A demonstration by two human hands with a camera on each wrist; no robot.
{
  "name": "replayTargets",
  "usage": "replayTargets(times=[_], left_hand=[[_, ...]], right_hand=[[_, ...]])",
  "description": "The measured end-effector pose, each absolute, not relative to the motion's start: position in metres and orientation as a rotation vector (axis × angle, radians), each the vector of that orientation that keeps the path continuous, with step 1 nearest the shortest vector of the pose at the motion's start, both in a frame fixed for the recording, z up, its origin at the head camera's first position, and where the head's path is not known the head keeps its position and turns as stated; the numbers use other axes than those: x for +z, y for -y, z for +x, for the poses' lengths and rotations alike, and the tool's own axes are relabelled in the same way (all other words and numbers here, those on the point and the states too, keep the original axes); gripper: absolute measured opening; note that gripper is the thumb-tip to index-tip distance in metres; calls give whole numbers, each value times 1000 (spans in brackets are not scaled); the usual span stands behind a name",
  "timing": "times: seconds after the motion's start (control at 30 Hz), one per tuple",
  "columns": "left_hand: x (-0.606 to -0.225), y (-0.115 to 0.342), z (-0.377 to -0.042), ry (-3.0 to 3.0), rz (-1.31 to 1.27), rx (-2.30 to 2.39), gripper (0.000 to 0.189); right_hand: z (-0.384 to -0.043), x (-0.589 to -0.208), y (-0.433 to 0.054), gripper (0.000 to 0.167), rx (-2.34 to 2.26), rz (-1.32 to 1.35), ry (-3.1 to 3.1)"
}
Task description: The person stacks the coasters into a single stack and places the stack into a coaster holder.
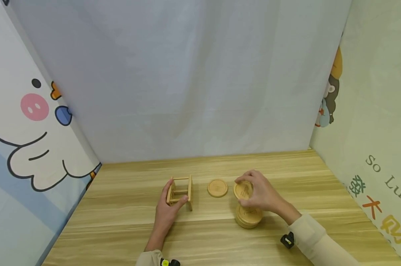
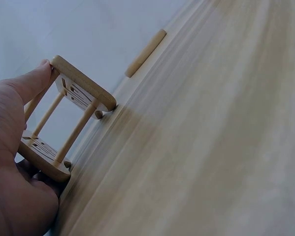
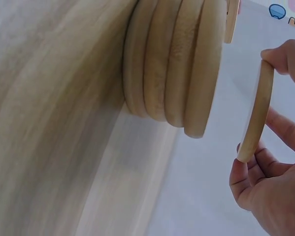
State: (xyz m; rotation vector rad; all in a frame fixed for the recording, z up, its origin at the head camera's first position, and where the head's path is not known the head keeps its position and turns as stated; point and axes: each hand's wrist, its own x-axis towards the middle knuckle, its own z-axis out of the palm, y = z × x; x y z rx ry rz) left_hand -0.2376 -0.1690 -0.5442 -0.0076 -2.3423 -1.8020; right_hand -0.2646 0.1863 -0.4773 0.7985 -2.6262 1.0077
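My left hand grips a small wooden coaster rack that stands on the table, thumb on one side panel and fingers round the other. Slotted side panels joined by round bars show in the left wrist view. With thumb and fingertips, my right hand pinches a round wooden coaster by its edge. Just below it, and apart from it in the right wrist view, is a stack of several coasters. One more coaster lies flat between the rack and the stack.
The wood-grain table ends at a pale grey curtain at the back. Printed cloth panels stand at the left and right. Dark devices are worn at both wrists.
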Motion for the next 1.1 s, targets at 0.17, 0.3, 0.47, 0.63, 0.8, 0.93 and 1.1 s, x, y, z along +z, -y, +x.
replayTargets(times=[0.17, 0.3, 0.47, 0.63, 0.8, 0.93, 1.1], left_hand=[[-544, 169, -238, 2342, -5, -1803, 89], [-544, 169, -238, 2347, -4, -1795, 89], [-543, 168, -237, 2343, -2, -1803, 88], [-543, 169, -236, 2349, -8, -1799, 89], [-543, 169, -236, 2344, -8, -1804, 89], [-543, 169, -236, 2344, -8, -1806, 89], [-543, 169, -237, 2343, -6, -1807, 89]], right_hand=[[-259, -477, -189, 50, 1011, 804, 2616], [-256, -477, -190, 49, 995, 829, 2607], [-251, -477, -191, 49, 959, 858, 2599], [-248, -477, -192, 50, 953, 863, 2608], [-244, -478, -193, 50, 949, 867, 2622], [-240, -478, -193, 50, 950, 882, 2637], [-237, -479, -194, 50, 933, 917, 2631]])
